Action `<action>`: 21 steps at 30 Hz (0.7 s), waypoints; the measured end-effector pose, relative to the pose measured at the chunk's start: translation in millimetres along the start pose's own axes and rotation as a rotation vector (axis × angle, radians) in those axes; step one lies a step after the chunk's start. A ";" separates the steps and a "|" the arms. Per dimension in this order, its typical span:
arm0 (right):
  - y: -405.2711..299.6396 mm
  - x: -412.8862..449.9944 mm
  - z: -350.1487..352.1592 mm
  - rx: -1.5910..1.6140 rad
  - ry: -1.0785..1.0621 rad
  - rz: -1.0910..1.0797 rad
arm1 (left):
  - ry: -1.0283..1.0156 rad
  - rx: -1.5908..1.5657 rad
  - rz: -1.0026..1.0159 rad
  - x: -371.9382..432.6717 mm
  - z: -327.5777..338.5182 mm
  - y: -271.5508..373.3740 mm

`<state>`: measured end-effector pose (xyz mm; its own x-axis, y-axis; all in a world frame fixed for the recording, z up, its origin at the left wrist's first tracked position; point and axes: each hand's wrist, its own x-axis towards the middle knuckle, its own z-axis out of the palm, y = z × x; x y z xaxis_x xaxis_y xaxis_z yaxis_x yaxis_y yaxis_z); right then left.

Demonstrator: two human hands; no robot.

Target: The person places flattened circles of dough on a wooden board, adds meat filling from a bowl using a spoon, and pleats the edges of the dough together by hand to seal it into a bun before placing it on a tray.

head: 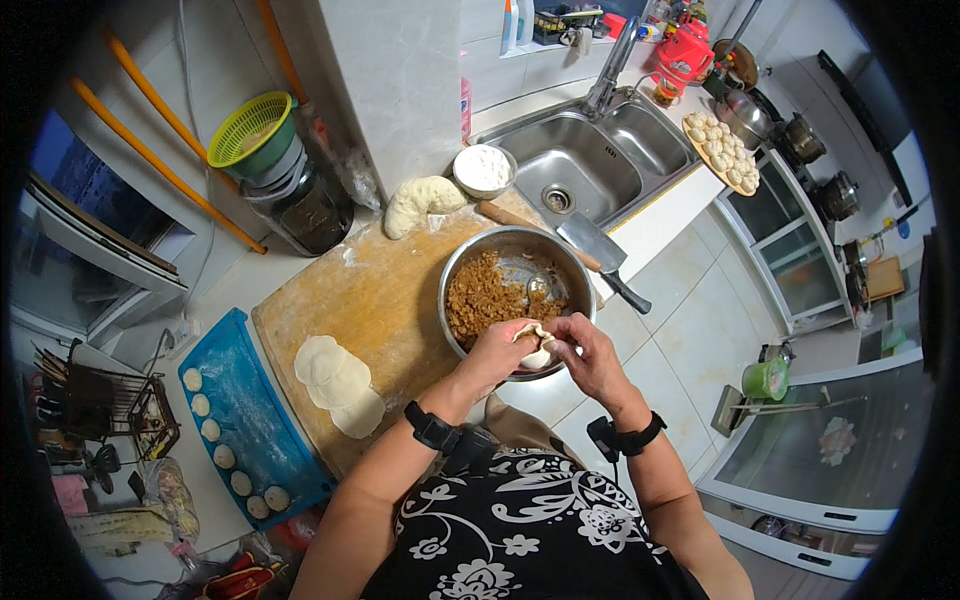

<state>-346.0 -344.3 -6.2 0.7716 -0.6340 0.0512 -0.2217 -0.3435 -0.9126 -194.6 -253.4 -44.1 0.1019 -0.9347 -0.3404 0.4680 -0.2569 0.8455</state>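
Between my two hands is a partly gathered bun [535, 355] with brown filling showing at its top opening. My left hand [501, 349] cups it from the left, thumb at the opening. The fingers of my right hand [585, 349] pinch the dough edge from the right. Both hands are over the near rim of a steel bowl [444, 300]. Crumbly brown filling [487, 296] lies mostly on the bowl's left side, and a spoon [537, 285] rests inside. Flat dough wrappers [337, 379] overlap on the wooden board [375, 292] to the left.
A cleaver [596, 244] and rolling pin [517, 216] lie beyond the bowl. Behind are a dough roll [424, 201], a flour bowl [484, 169] and a sink [585, 161]. A blue tray [262, 420] carries several buns. More buns fill a tray [720, 150] at right.
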 end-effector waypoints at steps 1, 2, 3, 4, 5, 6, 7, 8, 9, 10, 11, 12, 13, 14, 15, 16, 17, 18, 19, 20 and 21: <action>0.4 0.4 -1.8 -0.071 -0.014 -0.045 | 0.000 -0.001 -0.001 -0.3 0.7 1.1; 1.0 0.3 -3.5 -0.142 -0.028 -0.091 | 0.015 0.013 -0.028 -1.1 1.9 2.4; 4.0 -0.2 -4.3 -0.143 -0.027 -0.091 | 0.028 0.028 -0.054 -1.6 3.3 4.4; 9.2 -1.1 -4.2 -0.132 -0.023 -0.099 | 0.027 0.028 -0.054 -0.5 3.1 3.8; 11.9 -1.5 -4.3 -0.121 -0.018 -0.107 | 0.003 0.058 -0.041 1.3 2.3 2.1; 9.8 -1.0 -3.5 -0.121 -0.020 -0.107 | -0.017 0.087 -0.029 2.5 0.6 0.0; 5.5 -0.6 -2.5 -0.074 -0.020 -0.065 | -0.015 0.086 -0.028 4.1 -1.7 -1.8; 1.4 -0.4 -2.5 -0.028 -0.019 -0.023 | -0.040 0.156 -0.023 5.8 -4.7 -3.1; -1.7 0.4 -4.8 -0.028 -0.019 -0.023 | -0.066 0.226 -0.019 6.7 -5.8 -1.9; -4.7 2.2 -8.1 -0.112 -0.064 -0.085 | -0.066 0.225 -0.019 7.3 -6.8 -0.7; -5.7 3.1 -10.1 -0.195 -0.109 -0.147 | -0.079 0.260 -0.033 7.7 -7.6 0.6; -4.6 2.4 -10.7 -0.196 -0.107 -0.146 | -0.093 0.296 -0.047 7.8 -7.4 3.3; -2.7 1.2 -10.8 -0.192 -0.104 -0.147 | -0.095 0.296 -0.047 7.7 -7.0 5.2; -1.7 0.6 -11.0 -0.189 -0.101 -0.148 | -0.118 0.297 -0.046 7.6 -6.7 6.8; -3.4 1.0 -9.7 -0.188 -0.101 -0.147 | -0.138 0.298 -0.047 7.4 -7.2 7.8; -7.0 1.9 -7.6 -0.156 -0.087 -0.149 | -0.137 0.297 -0.048 8.2 -8.9 9.7; -9.0 2.7 -6.6 -0.124 -0.073 -0.151 | -0.180 0.332 -0.068 9.7 -11.1 12.3; -9.5 3.8 -7.3 -0.123 -0.074 -0.152 | -0.221 0.366 -0.086 10.4 -12.6 14.9; -9.6 4.9 -8.7 -0.176 -0.116 -0.158 | -0.218 0.366 -0.085 10.5 -13.2 16.9; -9.6 5.8 -9.0 -0.229 -0.158 -0.163 | -0.214 0.386 -0.066 10.2 -13.7 18.8; -8.7 5.8 -7.7 -0.230 -0.154 -0.163 | -0.216 0.409 -0.045 10.9 -11.8 22.6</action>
<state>-344.2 -350.4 5.2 0.8852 -0.4518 0.1110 -0.2037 -0.5908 -0.7807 -172.5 -266.5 -33.6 -0.1160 -0.9389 -0.3241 0.0788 -0.3340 0.9393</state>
